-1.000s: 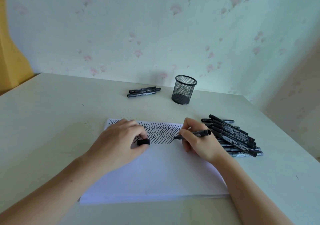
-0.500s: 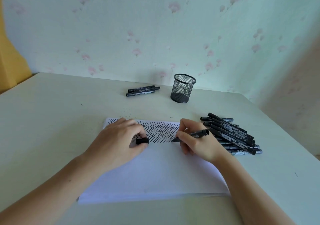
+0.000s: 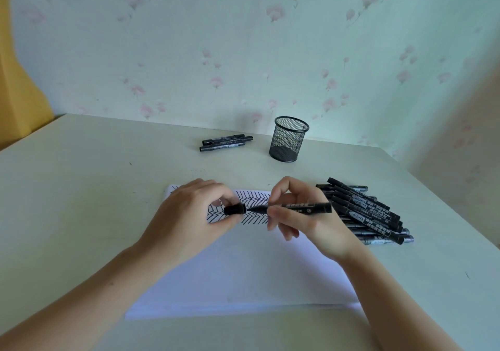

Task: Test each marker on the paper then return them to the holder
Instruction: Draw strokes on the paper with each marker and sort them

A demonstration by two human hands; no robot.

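Marker (image 3: pixel 300 207) pinched in right hand (image 3: pixel 305 215), tip meeting cap (image 3: pixel 234 209) gripped by left hand (image 3: pixel 194 215), above hatched paper (image 3: pixel 243 269); holder (image 3: pixel 288 139) beyond the hands, seemingly empty; big pile (image 3: pixel 368 212) right of them; two markers (image 3: pixel 224 143) beyond, probably tested; most remaining.

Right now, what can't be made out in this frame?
- Marker tip: head view, hidden at the cap mouth.
- Pile of markers: lower ones hidden by upper ones and the right hand.
- Marker labels: too small.
- Paper marks: partly under the left hand.
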